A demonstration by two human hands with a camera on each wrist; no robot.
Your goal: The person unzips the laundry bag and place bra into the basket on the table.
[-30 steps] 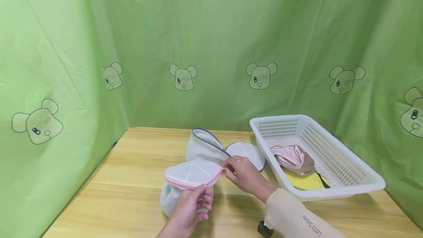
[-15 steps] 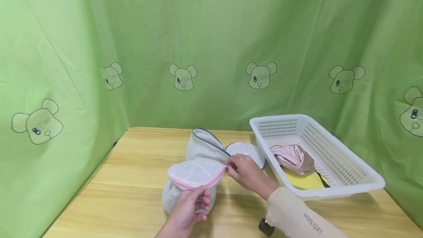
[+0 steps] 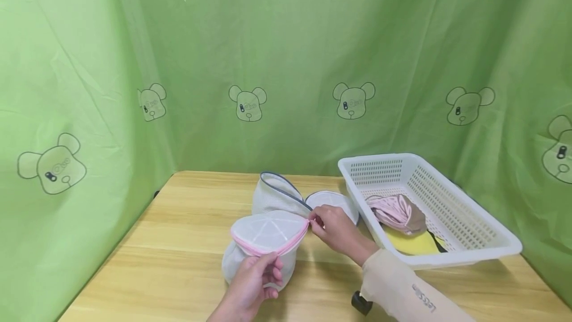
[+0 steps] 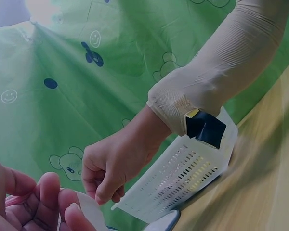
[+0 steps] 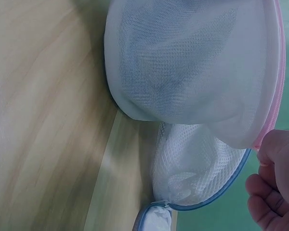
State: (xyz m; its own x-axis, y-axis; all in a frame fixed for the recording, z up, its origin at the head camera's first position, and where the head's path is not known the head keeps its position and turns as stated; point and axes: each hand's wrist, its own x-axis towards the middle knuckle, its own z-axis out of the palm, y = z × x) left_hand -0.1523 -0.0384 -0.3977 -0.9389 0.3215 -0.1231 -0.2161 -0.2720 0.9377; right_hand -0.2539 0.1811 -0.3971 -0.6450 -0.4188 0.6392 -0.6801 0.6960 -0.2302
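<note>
A white mesh laundry bag (image 3: 268, 227) with a pink zipper round its top stands on the table; something dark shows faintly through its side in the right wrist view. My left hand (image 3: 253, 282) pinches the pink zipper edge at the front between thumb and fingers. At the bag's right end, my right hand (image 3: 335, 227) pinches the zipper's end; whether it holds the pull tab is hidden by the fingertips. Behind stands a second mesh bag (image 3: 277, 198) with navy trim, its mouth open and its round lid (image 3: 332, 201) folded out flat to the right.
To the right is a white plastic basket (image 3: 460, 202) with a crumpled pink cloth item (image 3: 397, 214) and a yellow item (image 3: 408, 243) with a black strap inside. A green curtain (image 3: 295, 138) hangs behind the wooden table (image 3: 178, 242).
Both hands keep their pinch. My right hand has drawn slightly right and up with the zipper's end, and the pink-trimmed bag has shifted slightly right with it.
</note>
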